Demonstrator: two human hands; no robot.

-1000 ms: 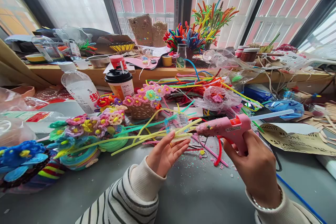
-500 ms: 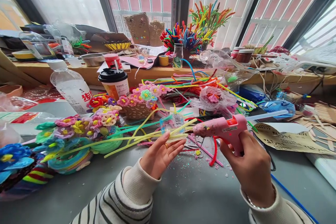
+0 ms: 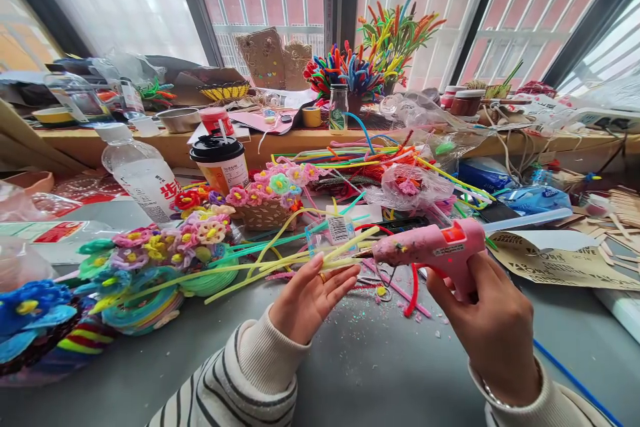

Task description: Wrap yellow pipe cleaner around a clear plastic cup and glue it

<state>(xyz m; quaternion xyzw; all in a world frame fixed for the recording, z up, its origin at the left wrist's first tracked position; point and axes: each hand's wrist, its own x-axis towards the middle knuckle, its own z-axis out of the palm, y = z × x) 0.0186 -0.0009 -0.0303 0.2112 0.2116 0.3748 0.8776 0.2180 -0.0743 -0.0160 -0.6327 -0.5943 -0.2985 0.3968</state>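
In my right hand (image 3: 497,317) is a pink hot glue gun (image 3: 430,247), fingers wrapped around its handle and a clear glue stick (image 3: 530,219) jutting from its back. Its nozzle points left, close by the tips of several pale yellow pipe cleaners (image 3: 295,260); whether it touches them I cannot tell. My left hand (image 3: 313,297), palm up, grips those pipe cleaners under its thumb, and their long ends trail left. Behind them lies a small clear package with a barcode (image 3: 340,230).
Pipe-cleaner flowers (image 3: 155,240) crowd the left, near a water bottle (image 3: 143,173) and a lidded cup (image 3: 220,163). Loose pipe cleaners (image 3: 345,170) heap up behind my hands. Sandpaper (image 3: 560,263) lies at right, above a blue cord (image 3: 575,380). Glitter specks dot the grey table (image 3: 370,373).
The glue gun and my right hand have shifted slightly right, its nozzle a little farther from my left fingers. My left hand keeps its hold, and the whole view has moved slightly.
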